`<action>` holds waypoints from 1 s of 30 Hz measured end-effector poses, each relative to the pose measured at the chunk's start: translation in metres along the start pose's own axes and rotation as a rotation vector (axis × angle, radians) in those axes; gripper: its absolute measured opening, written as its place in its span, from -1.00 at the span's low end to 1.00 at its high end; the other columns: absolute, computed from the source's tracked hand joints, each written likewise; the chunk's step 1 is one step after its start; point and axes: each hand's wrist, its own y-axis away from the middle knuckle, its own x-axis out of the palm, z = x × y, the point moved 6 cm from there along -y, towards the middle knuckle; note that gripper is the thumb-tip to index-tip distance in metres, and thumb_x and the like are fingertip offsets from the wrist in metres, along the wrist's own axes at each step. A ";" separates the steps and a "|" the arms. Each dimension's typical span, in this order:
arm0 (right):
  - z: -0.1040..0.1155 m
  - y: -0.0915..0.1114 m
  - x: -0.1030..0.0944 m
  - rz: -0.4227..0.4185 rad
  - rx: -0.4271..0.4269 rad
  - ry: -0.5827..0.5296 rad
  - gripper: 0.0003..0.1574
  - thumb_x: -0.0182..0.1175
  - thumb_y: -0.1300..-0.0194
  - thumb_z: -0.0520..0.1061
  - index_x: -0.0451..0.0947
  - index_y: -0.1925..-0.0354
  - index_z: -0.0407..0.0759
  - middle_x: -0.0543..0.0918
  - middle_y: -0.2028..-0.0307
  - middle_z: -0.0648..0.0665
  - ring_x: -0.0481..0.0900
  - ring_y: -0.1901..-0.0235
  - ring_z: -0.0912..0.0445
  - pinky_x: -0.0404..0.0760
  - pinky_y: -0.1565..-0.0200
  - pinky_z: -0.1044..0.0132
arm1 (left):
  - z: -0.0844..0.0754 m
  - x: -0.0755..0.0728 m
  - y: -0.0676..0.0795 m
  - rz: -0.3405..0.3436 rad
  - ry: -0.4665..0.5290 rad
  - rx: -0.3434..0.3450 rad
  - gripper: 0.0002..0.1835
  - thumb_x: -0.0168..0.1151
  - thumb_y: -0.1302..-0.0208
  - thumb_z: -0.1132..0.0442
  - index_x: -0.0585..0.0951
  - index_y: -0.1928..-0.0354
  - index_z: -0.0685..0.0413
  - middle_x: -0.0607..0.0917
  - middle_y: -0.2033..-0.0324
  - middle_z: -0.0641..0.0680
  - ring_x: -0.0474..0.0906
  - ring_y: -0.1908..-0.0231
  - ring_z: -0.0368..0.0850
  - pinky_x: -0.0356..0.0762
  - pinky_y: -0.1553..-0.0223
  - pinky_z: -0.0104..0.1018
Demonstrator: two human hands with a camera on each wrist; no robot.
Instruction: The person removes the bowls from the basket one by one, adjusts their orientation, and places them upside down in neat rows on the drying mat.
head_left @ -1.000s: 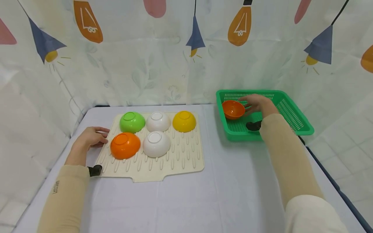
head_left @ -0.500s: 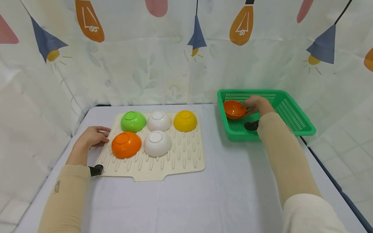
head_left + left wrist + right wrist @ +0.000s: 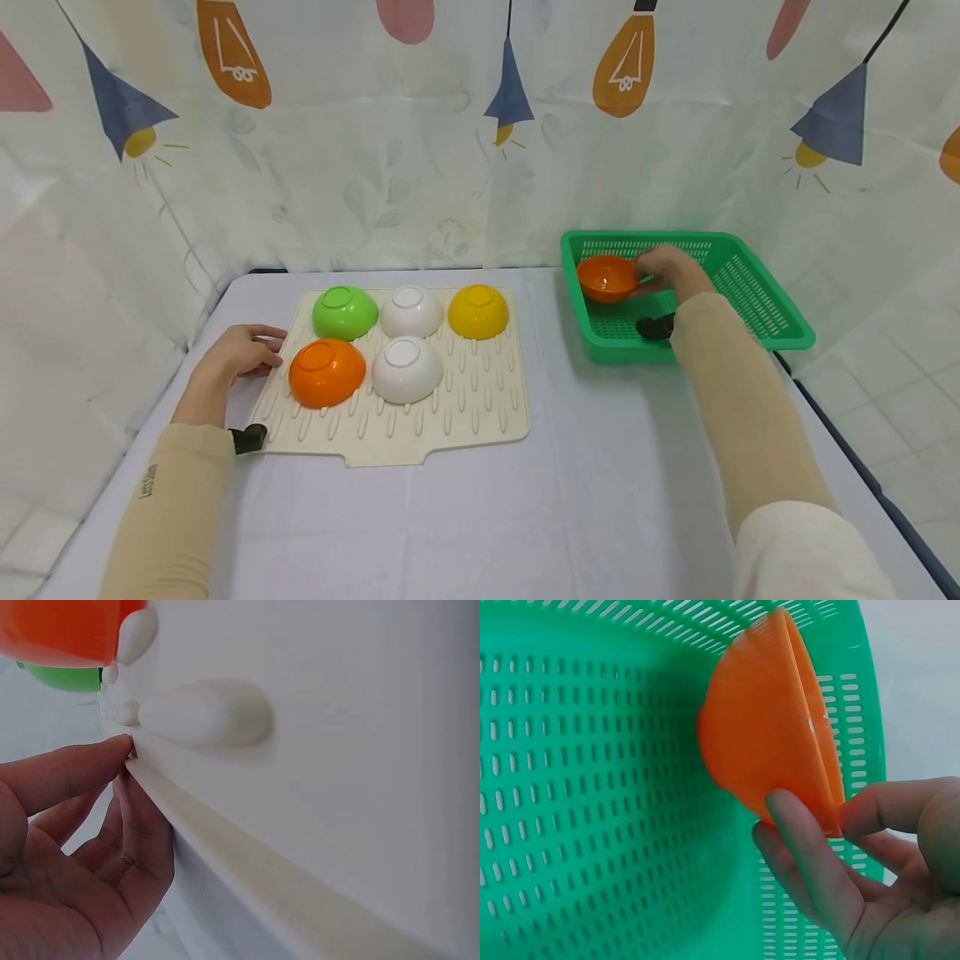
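Note:
My right hand [image 3: 671, 272] pinches the rim of an orange bowl [image 3: 606, 280] inside the green basket [image 3: 637, 354]. In the right wrist view the bowl [image 3: 759, 724] has its rim between thumb and fingers. At the left, my left hand [image 3: 242, 353] pinches the edge of a cream draining mat [image 3: 468, 408]; the left wrist view has the thumb [image 3: 82, 769] on top and fingers beneath. Upside down on the mat are a green bowl [image 3: 345, 314], a yellow bowl [image 3: 477, 313], a larger orange bowl [image 3: 327, 375] and two white bowls [image 3: 407, 371].
A white cloth [image 3: 487, 525] covers the table. Behind it hangs a curtain [image 3: 420, 192] printed with lamps and bulbs. The basket's walls rise around the right hand. Along the right side runs a dark table edge [image 3: 862, 467].
My right hand has closed its fingers on the orange bowl's rim, and the bowl now sits slightly higher and more tilted. The left hand stays at the mat's edge.

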 end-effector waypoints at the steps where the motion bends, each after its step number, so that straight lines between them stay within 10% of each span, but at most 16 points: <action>1: 0.000 0.001 -0.001 -0.003 -0.007 -0.003 -0.28 -0.15 -0.56 -0.37 -0.07 -0.57 -0.45 0.09 -0.47 -0.55 0.36 -0.32 -0.40 0.57 -0.20 -0.05 | 0.000 0.001 0.000 0.000 0.000 -0.002 -0.33 0.27 -0.29 0.50 0.29 -0.41 0.48 0.51 -0.08 0.37 0.61 0.33 -0.18 0.69 0.26 -0.38; 12: 0.016 0.019 -0.012 0.027 -0.104 -0.067 -0.22 -0.12 -0.53 -0.31 -0.11 -0.60 -0.37 0.09 -0.46 -0.54 0.74 0.34 0.03 0.75 0.12 0.18 | 0.003 0.001 -0.002 -0.010 -0.007 0.010 -0.33 0.26 -0.29 0.49 0.29 -0.41 0.48 0.50 -0.08 0.36 0.60 0.32 -0.18 0.69 0.26 -0.38; 30: 0.049 0.050 0.013 0.062 -0.230 -0.125 -0.35 0.07 -0.57 -0.18 0.21 -0.53 -0.16 0.42 -0.24 -0.29 0.70 0.14 0.03 0.71 -0.01 0.04 | 0.002 0.002 0.001 -0.025 -0.045 0.010 -0.34 0.24 -0.32 0.45 0.29 -0.43 0.45 0.46 -0.18 0.45 0.57 0.21 -0.05 0.65 0.27 -0.45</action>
